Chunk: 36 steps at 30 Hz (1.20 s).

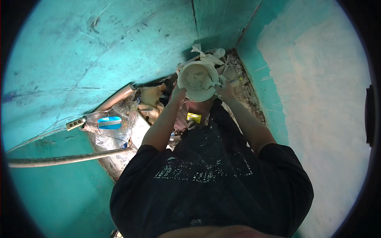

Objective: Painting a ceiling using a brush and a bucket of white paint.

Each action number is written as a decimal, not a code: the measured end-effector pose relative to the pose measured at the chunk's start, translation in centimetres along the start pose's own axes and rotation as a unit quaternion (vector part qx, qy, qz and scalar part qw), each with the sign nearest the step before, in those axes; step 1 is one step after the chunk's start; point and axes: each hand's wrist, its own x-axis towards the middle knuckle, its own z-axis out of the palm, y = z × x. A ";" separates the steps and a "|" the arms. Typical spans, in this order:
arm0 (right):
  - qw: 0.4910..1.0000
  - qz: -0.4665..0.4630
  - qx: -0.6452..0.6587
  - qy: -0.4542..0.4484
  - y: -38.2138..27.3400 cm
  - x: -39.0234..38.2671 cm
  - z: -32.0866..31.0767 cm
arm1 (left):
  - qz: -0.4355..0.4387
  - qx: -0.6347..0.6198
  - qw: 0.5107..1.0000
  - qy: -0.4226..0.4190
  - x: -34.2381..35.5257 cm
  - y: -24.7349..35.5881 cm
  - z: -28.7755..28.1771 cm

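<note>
A round, pale bucket (182,77) with whitish residue inside stands in front of me, near the corner of the walls. My left hand (179,93) is closed on its near left rim. On the right side, my right hand (225,91) is closed at the rim as well, its fingers partly hidden. A crumpled, pale, smeared piece (209,83) hangs over the rim beside that hand; whether the hand touches it I cannot tell.
Teal walls (99,47) meet beyond the bucket; the right one bears a broad white coat (325,107). Plastic film, a tan tube (116,97), a power strip (75,124), a blue object (109,123) and a yellow packet (193,118) lie around. A pole (67,159) crosses at left.
</note>
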 end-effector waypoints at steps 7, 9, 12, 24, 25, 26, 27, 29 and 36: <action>0.997 0.046 -0.048 0.028 0.6 16.0 -2.4 | -0.057 0.086 0.991 0.083 13.5 9.4 4.2; 0.992 0.105 -0.067 -0.009 0.2 19.8 -3.4 | -0.070 0.075 0.990 0.099 17.2 10.8 4.8; 0.991 0.126 -0.024 -0.032 4.1 23.7 -2.8 | -0.087 0.090 0.989 0.084 20.5 13.2 6.0; 0.973 0.226 -0.044 0.032 6.8 27.2 5.7 | -0.105 0.072 0.990 0.063 26.4 13.8 -0.7; 0.974 0.221 -0.042 0.029 6.1 27.8 6.5 | -0.100 0.071 0.990 0.069 27.3 12.9 -2.8; 0.980 0.197 -0.026 -0.015 4.7 28.5 7.4 | -0.048 0.143 0.988 0.039 28.9 11.1 -6.0; 0.982 0.181 -0.012 -0.053 4.2 28.8 8.0 | -0.003 0.217 0.976 0.001 29.7 9.9 -7.9; 0.997 0.047 -0.066 0.016 11.4 29.1 6.0 | -0.041 0.176 0.983 -0.039 29.5 12.9 -2.1; 0.815 0.372 0.430 0.109 19.2 33.4 11.5 | -0.099 0.174 0.978 0.059 27.6 14.7 -4.1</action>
